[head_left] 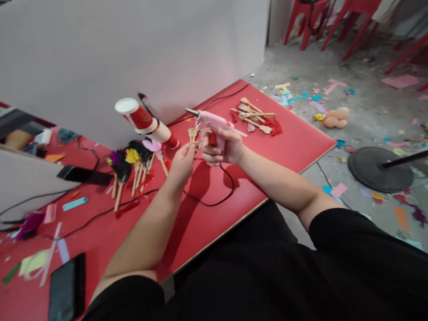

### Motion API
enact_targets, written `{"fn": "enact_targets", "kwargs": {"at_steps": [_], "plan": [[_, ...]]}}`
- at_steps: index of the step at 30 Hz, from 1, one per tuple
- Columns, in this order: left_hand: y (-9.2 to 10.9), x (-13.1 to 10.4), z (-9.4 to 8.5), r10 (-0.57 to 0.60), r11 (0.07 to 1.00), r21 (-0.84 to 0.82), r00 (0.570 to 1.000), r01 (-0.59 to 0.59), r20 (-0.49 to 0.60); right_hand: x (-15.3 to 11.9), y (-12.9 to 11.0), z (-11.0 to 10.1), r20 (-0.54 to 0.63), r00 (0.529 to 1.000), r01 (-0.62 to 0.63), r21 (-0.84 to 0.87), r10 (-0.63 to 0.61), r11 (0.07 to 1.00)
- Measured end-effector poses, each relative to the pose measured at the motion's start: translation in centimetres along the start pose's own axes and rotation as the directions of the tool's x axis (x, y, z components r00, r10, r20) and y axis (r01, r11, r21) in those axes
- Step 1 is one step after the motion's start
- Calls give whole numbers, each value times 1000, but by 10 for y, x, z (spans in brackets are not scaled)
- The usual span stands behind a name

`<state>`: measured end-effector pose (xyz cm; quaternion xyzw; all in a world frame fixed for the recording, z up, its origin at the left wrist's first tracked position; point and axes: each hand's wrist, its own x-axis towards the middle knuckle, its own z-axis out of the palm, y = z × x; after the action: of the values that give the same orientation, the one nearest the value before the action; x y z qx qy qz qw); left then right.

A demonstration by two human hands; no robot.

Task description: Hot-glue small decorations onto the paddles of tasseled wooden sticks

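Observation:
My right hand (232,145) is wrapped round the handle of a pink glue gun (212,119). Its metal nozzle points up and to the left, and a black cord loops down from the handle. Close beside it, my left hand (182,162) pinches a light wooden stick with a flat shaped head (192,133). The head stands upright just below the gun's nozzle, apart from the tip. To the right of the gun lies a pile of similar wooden sticks (256,117) with red tassels. Left of my left hand are several sticks topped with feathers (133,157), in yellow, black and purple.
A red-and-white paper cup (138,116) and a tube lean by the grey wall. On the red table (214,227) lie two dark phones (67,287), paper strips and black cords. Paper scraps and a black round stand base (379,169) are on the floor, with red chairs behind.

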<state>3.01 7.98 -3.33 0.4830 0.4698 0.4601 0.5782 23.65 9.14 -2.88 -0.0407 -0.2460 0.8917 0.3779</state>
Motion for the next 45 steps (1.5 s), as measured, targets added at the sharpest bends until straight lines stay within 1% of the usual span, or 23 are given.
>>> {"fn": "enact_targets", "kwargs": {"at_steps": [2, 3, 5, 6, 7, 9, 11, 13, 15, 17, 19, 20, 22, 25, 28, 31, 34, 36, 38, 41, 43, 45], "plan": [[-6, -31, -23, -13, 999, -54, 991, 6, -133, 0, 5, -8, -7, 1000, -8, -51, 8, 999], [-9, -48, -32, -37, 994, -104, 983, 18, -182, 1, 8, -13, -2, 1000, -10, -91, 10, 996], [-14, -77, -46, -63, 981, -193, 969, 16, -241, 3, 14, -22, 16, 999, -27, -186, 31, 982], [-15, -88, -50, -65, 970, -244, 967, 2, -248, 4, 18, -26, 21, 999, -39, -234, 46, 971], [-16, -96, -53, -78, 954, -299, 973, 9, -219, 4, 21, -28, 31, 998, -47, -277, 58, 960], [-17, -104, -57, -118, 916, -395, 988, 70, -98, 4, 29, -28, 37, 997, -51, -331, 67, 942], [-21, -105, -61, -143, 887, -441, 990, 137, 20, 6, 38, -20, 32, 999, -30, -354, 44, 935], [-27, -104, -68, -135, 876, -454, 987, 162, 90, 14, 47, -8, -27, 1000, -4, -354, -6, 935], [-35, -102, -77, -78, 887, -441, 986, 135, 145, 28, 59, 6, -149, 987, 6, -331, -59, 943], [-42, -101, -88, 10, 911, -408, 985, 61, 170, 45, 74, 17, -269, 958, 18, -302, -104, 953], [-45, -101, -97, 74, 931, -365, 987, -17, 141, 60, 89, 21, -312, 935, 58, -329, -166, 943], [-46, -101, -100, 85, 936, -349, 990, -42, 110, 65, 96, 21, -301, 932, 78, -373, -200, 925], [-46, -102, -105, 69, 943, -329, 997, -52, 39, 69, 106, 16, -242, 938, 107, -476, -247, 873], [-46, -100, -107, -31, 940, -339, 999, 20, -27, 68, 112, 4, -151, 962, 110, -543, -226, 833], [-46, -96, -107, -105, 925, -372, 992, 74, -64, 68, 115, -6, -126, 970, 116, -517, -209, 848], [-43, -93, -106, -121, 916, -394, 988, 75, -93, 69, 120, -9, -155, 972, 73, -517, -178, 853], [-39, -93, -105, -135, 913, -400, 986, 84, -101, 66, 124, -9, -195, 970, 7, -577, -146, 817], [-37, -94, -104, -113, 923, -379, 987, 61, -115, 62, 123, -6, -209, 968, -13, -601, -141, 799], [-37, -95, -105, -105, 930, -365, 986, 52, -126, 60, 121, -4, -228, 966, -35, -589, -124, 807], [-39, -95, -106, -132, 919, -388, 983, 72, -129, 61, 117, -1, -269, 958, -68, -538, -95, 840], [-41, -95, -106, -106, 922, -385, 984, 42, -145, 64, 114, -2, -276, 957, -79, -534, -85, 842], [-42, -95, -106, -58, 939, -344, 983, -7, -177, 66, 111, -3, -264, 962, -95, -566, -71, 819]]}}
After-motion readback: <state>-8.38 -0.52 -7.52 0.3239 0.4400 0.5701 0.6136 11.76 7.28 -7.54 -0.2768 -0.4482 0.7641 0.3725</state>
